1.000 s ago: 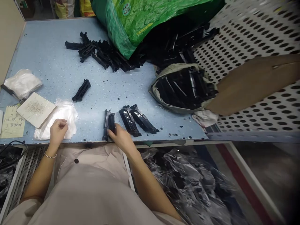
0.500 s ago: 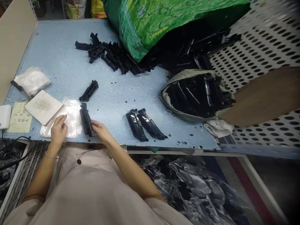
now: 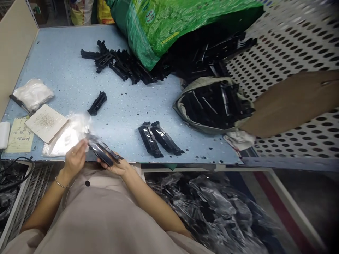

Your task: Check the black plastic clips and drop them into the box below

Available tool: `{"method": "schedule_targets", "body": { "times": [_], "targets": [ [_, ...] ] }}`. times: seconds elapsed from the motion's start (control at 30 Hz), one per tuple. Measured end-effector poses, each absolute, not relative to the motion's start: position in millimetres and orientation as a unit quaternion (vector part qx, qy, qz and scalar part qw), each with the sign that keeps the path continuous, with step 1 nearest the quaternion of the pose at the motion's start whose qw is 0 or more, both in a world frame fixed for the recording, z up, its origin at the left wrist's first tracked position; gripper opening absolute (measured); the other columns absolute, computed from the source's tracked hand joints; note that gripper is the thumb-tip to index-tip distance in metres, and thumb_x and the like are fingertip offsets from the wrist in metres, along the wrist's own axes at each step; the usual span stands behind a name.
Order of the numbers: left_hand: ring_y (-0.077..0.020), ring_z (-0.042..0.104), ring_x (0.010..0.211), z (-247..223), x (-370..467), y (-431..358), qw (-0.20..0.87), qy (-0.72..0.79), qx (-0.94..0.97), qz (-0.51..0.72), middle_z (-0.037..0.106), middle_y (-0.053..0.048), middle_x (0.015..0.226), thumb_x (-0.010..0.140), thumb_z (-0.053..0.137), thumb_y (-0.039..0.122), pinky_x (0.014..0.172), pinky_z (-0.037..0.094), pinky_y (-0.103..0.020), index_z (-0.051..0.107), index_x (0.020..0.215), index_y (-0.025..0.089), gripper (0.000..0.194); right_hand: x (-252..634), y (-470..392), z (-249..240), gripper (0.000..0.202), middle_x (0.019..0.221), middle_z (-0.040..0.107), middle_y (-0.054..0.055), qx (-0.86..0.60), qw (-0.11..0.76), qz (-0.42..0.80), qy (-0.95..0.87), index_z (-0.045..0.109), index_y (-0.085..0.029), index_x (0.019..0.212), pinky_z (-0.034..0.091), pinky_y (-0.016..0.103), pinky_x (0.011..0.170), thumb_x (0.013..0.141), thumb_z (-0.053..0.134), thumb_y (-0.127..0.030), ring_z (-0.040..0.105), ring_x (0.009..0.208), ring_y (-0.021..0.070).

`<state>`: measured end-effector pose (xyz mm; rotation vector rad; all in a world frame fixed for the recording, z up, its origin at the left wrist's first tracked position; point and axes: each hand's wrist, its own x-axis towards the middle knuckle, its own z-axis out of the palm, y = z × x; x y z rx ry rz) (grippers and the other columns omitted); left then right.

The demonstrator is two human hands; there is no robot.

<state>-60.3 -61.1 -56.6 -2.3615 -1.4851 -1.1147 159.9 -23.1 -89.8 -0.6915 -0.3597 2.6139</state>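
My right hand (image 3: 116,166) holds a black plastic part (image 3: 102,151) from below, at the table's front edge. The part is tilted, its glossy side up. At its upper left end my left hand (image 3: 76,157) has its fingers pinched together; what they grip is blurred, and clear film seems to show there. Beside my left hand lies a stack of clear plastic bags (image 3: 59,143). One black part (image 3: 97,103) rests behind the held one. Two more glossy parts, a left one (image 3: 150,140) and a right one (image 3: 167,139), lie side by side to the right.
A square plate with small grains (image 3: 46,122), a bag bundle (image 3: 34,94) and a yellow note (image 3: 19,135) are on the left. Several black parts (image 3: 119,65) lie heaped at the back beside a green sack (image 3: 148,31). An open cloth bag (image 3: 182,116) holds more parts.
The black part has been lifted and turned, its glossy side now up. My left hand has moved right from the bags to its end. The view has shifted slightly.
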Motion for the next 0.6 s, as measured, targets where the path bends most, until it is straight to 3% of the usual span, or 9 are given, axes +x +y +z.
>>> {"method": "schedule_targets", "body": {
  "times": [0.1,0.27,0.47,0.6],
  "targets": [
    [-0.0252,0.065,0.122,-59,-61,-53,0.06,-0.523,-0.751,-0.398,0.06,-0.014,0.139,0.092,0.054,0.009,0.093,0.06,-0.037,0.035,0.155,0.027,0.068,164,-30,-95,0.022,0.084,0.072,0.006,-0.256,0.245,0.927,-0.123,0.062,-0.017,0.102,0.053,0.018,0.052,0.087,0.068,-0.032,0.064,0.065,0.0125],
    [-0.0266,0.067,0.118,-69,-40,-61,0.001,-0.467,-0.806,-0.365,0.062,-0.017,0.137,0.093,0.051,0.011,0.092,0.06,-0.041,0.031,0.157,0.025,0.068,165,-21,-88,0.016,0.085,0.071,0.005,-0.294,0.297,0.902,-0.113,0.064,-0.019,0.101,0.053,0.02,0.051,0.09,0.065,-0.031,0.062,0.064,0.0122],
    [-0.026,0.069,0.112,-75,-19,-85,-0.055,-0.409,-0.836,-0.361,0.067,-0.018,0.128,0.092,0.049,0.008,0.084,0.06,-0.04,0.031,0.157,0.022,0.069,170,-2,-84,0.048,0.076,0.064,-0.005,-0.328,0.375,0.853,-0.155,0.059,-0.032,0.122,0.056,0.021,0.055,0.078,0.076,-0.024,0.064,0.065,0.0118],
    [-0.0235,0.069,0.112,-74,-7,-89,-0.131,-0.351,-0.858,-0.351,0.068,-0.017,0.127,0.092,0.048,0.009,0.082,0.06,-0.038,0.031,0.156,0.02,0.068,182,-5,-78,0.031,0.078,0.065,-0.003,-0.389,0.463,0.765,-0.221,0.065,-0.026,0.099,0.055,0.021,0.057,0.071,0.078,-0.02,0.061,0.067,0.012]
  ]
}}
